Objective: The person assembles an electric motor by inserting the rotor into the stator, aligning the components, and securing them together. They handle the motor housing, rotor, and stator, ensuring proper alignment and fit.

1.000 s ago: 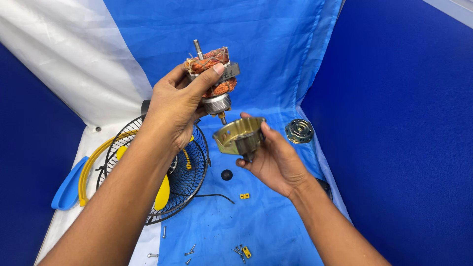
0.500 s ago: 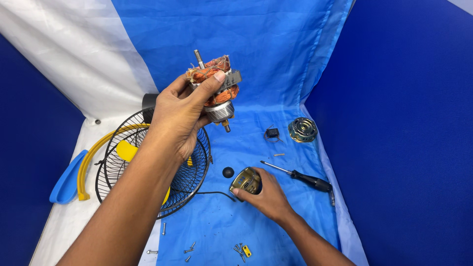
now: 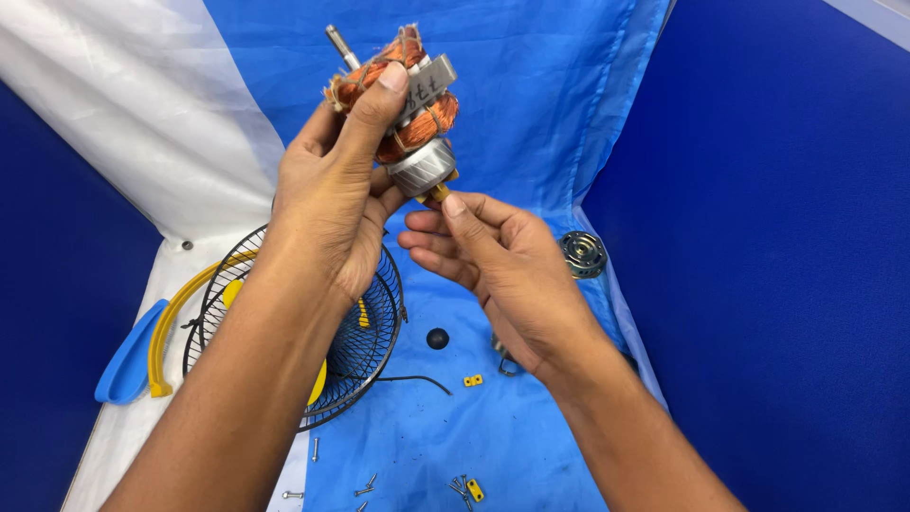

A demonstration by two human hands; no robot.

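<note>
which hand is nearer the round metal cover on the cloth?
Right. The right hand is just beside the round metal cover; the left hand is farther off, holding up the motor core.

Partly hidden behind the left forearm (image 3: 237, 379): black wire fan guard (image 3: 365, 327) at 7 o'clock. Tucked behind the right hand (image 3: 493, 270): small metal part (image 3: 502, 353), kind unclear. Cut off at 6 o'clock: loose screws (image 3: 365, 490), too small to tell apart.

Single head-worn view, looking down, close over blue cloth (image 3: 531, 446)
</note>
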